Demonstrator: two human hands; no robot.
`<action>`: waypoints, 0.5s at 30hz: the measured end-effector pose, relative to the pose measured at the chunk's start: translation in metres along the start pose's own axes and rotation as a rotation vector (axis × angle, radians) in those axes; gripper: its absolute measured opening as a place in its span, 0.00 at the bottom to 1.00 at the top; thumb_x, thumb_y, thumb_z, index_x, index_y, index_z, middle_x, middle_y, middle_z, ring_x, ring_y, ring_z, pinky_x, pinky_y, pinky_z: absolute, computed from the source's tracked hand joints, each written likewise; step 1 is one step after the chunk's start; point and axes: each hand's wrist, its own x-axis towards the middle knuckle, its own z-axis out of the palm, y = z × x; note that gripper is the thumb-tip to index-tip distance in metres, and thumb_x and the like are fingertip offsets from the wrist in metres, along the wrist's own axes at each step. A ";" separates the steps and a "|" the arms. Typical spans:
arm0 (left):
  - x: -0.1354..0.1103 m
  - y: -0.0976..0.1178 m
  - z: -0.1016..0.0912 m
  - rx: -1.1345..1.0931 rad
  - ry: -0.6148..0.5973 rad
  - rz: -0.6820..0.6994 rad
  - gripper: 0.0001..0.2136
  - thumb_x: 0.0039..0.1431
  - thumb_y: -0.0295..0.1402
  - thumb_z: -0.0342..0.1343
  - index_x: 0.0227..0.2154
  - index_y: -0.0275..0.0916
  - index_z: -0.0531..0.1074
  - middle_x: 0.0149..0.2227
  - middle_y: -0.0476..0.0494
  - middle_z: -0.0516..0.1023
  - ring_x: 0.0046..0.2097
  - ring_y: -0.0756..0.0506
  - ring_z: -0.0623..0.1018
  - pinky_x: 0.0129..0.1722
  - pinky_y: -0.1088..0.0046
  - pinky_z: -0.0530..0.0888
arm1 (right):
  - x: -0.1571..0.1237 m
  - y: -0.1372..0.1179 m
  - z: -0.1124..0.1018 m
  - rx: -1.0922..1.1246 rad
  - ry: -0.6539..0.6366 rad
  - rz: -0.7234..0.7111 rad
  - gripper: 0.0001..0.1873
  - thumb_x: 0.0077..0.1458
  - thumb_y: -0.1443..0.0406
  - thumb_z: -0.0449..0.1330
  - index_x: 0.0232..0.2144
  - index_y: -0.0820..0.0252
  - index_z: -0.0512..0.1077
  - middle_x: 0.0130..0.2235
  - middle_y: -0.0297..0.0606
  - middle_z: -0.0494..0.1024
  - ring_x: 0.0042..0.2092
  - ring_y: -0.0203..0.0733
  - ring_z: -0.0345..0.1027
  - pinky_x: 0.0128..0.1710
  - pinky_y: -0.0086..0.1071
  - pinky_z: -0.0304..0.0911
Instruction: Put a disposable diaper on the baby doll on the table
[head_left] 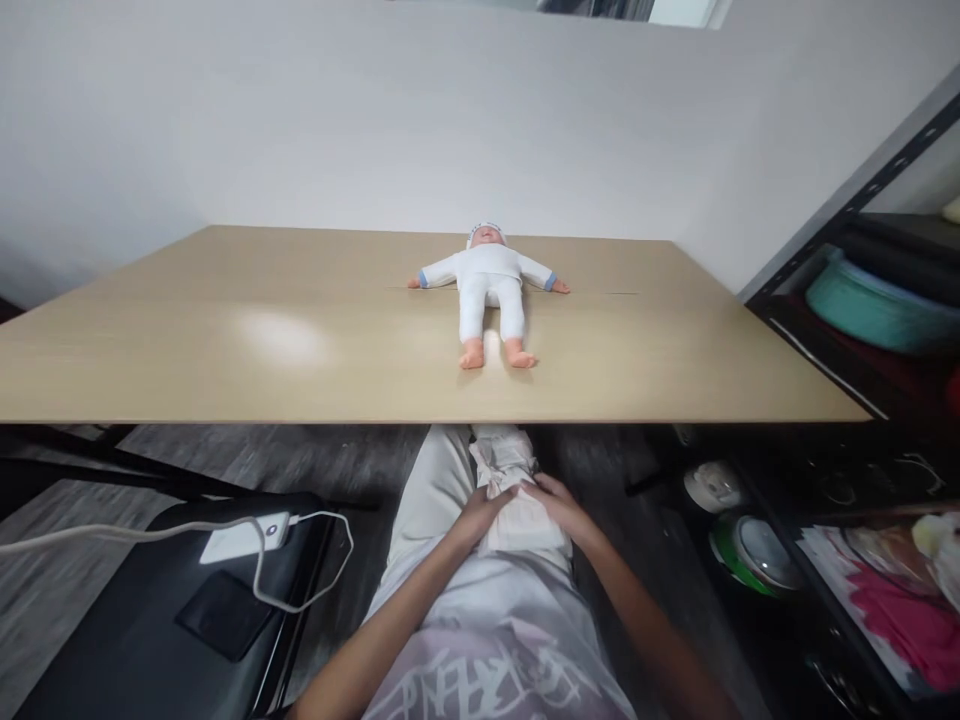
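On my lap lies a white diaper with ruffled edges, partly covered by my hands. My left hand holds it from the left side, fingers laid across its middle. From the right, my right hand grips the same diaper, and the fingertips of both hands come close together. Beyond them on the table a baby doll lies on its back, arms spread and feet toward me. It wears a white suit with blue cuffs and a white cap. Neither hand touches the doll.
The table's front edge crosses above my knees. A black chair at left carries a white power bank with a cable and a dark phone. At right, a dark shelf holds a teal basin and pink cloth.
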 end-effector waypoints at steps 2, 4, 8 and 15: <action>-0.030 0.010 0.005 -0.015 -0.003 0.030 0.39 0.48 0.62 0.78 0.51 0.31 0.82 0.53 0.26 0.88 0.59 0.27 0.86 0.62 0.53 0.82 | -0.027 -0.017 -0.003 0.057 -0.037 -0.012 0.48 0.33 0.23 0.72 0.33 0.57 0.73 0.33 0.34 0.77 0.35 0.42 0.71 0.37 0.35 0.68; -0.076 0.029 0.009 0.015 -0.022 0.111 0.37 0.54 0.59 0.77 0.54 0.32 0.82 0.56 0.29 0.88 0.60 0.29 0.86 0.61 0.56 0.83 | -0.067 -0.041 -0.009 0.109 -0.066 -0.074 0.44 0.41 0.27 0.73 0.38 0.56 0.74 0.38 0.34 0.80 0.39 0.41 0.73 0.41 0.34 0.70; -0.172 0.076 0.018 0.165 -0.095 0.392 0.27 0.67 0.52 0.70 0.57 0.36 0.83 0.56 0.35 0.88 0.59 0.32 0.87 0.59 0.60 0.84 | -0.155 -0.095 -0.019 0.098 -0.102 -0.325 0.24 0.63 0.44 0.73 0.42 0.54 0.72 0.39 0.32 0.78 0.40 0.39 0.72 0.41 0.31 0.68; -0.178 0.105 0.016 0.134 0.019 0.491 0.27 0.66 0.52 0.71 0.55 0.35 0.82 0.53 0.34 0.89 0.56 0.33 0.88 0.55 0.62 0.86 | -0.156 -0.136 0.000 0.052 0.028 -0.506 0.21 0.65 0.48 0.73 0.41 0.54 0.70 0.38 0.32 0.76 0.40 0.39 0.71 0.41 0.31 0.65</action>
